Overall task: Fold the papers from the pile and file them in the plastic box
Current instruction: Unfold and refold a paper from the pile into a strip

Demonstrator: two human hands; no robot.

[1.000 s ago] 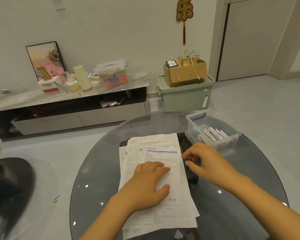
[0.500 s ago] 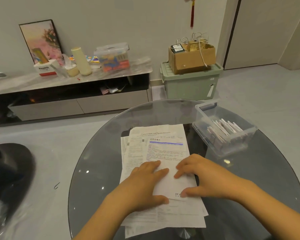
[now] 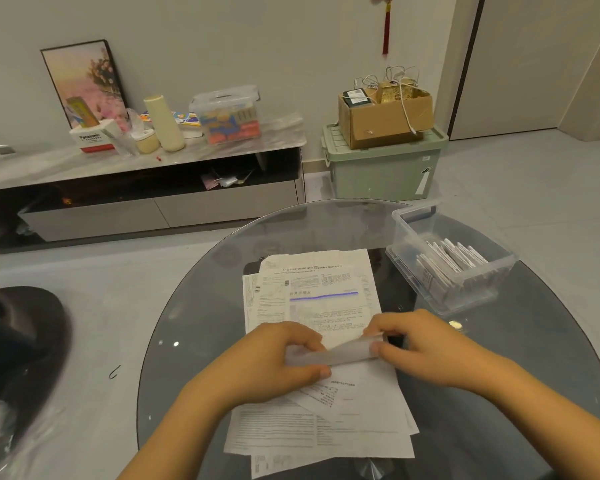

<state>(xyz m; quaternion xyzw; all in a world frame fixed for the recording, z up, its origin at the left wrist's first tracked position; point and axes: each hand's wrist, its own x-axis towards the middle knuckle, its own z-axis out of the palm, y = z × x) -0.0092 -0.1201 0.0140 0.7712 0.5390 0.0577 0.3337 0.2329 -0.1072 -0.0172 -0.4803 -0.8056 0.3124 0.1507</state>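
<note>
Both hands are working on one sheet at the front of the pile of papers (image 3: pixel 312 306). The left hand (image 3: pixel 274 362) is curling its grip around the left end of the top sheet (image 3: pixel 336 353), with the thumb under and the fingers over. The right hand (image 3: pixel 426 344) is pinching the right end between thumb and fingers. Between the hands the near edge of the sheet is lifting off the pile and bending over, blurred, so I am guessing a fold is just starting. Holding both ends like this is probably helping the edge come up straight.

The rest of the pile is lying flat on the round glass surface (image 3: pixel 201 306), spread a little, with the far end of the top sheet resting there. That is keeping the paper steady while it is bending.

The plastic box (image 3: pixel 430 296) is sitting on the surface to the right of the pile, near the right hand. Folded papers (image 3: pixel 447 261) are standing in it in a row. Being so close, it is making an easy reach for the next folded sheet.
</note>
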